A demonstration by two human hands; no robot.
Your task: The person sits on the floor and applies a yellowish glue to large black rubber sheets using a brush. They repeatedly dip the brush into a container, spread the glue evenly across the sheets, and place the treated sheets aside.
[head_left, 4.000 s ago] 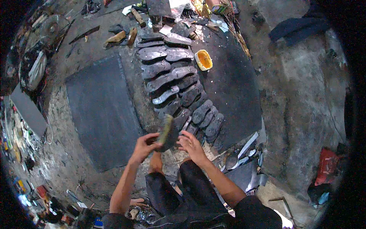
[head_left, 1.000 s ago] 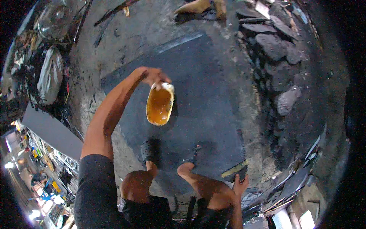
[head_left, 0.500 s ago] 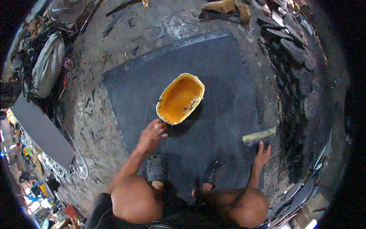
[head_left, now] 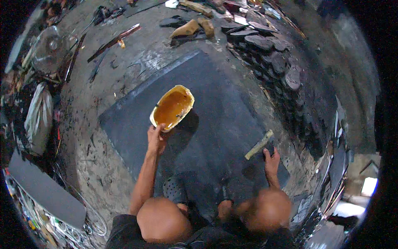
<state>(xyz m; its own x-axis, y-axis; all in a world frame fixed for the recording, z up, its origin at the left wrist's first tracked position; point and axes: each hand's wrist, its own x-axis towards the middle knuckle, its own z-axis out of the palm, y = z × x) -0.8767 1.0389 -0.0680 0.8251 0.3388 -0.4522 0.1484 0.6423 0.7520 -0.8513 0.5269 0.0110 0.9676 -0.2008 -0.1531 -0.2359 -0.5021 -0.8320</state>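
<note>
My left hand (head_left: 156, 139) grips the near rim of an oblong pale-yellow tub (head_left: 190, 107), thumb over the edge and fingers beneath. Glossy amber liquid (head_left: 174, 103) coats its inside, with dark bits along the rim. The tub looks raised, as its shadow falls apart from it on a large dark sheet (head_left: 215, 91). To the right, a short yellowish, crusted strip (head_left: 259, 145) lies on this sheet. Just nearer than the strip is my right hand (head_left: 271, 161), fingers apart and holding nothing. Whether a fingertip touches the strip is hard to see.
Dark flat cut pieces (head_left: 277, 62) are heaped along the right. Tan foot-shaped blocks (head_left: 186, 29) lie beyond the sheet. A whitish sack (head_left: 39, 118) and a grey board (head_left: 45, 189) are at the left. My shoe (head_left: 174, 190) rests on the sheet's near part.
My left hand has closed on the tub's rim and the tub now looks lifted. My right hand stays beside the strip. The whole view has turned and shifted.
</note>
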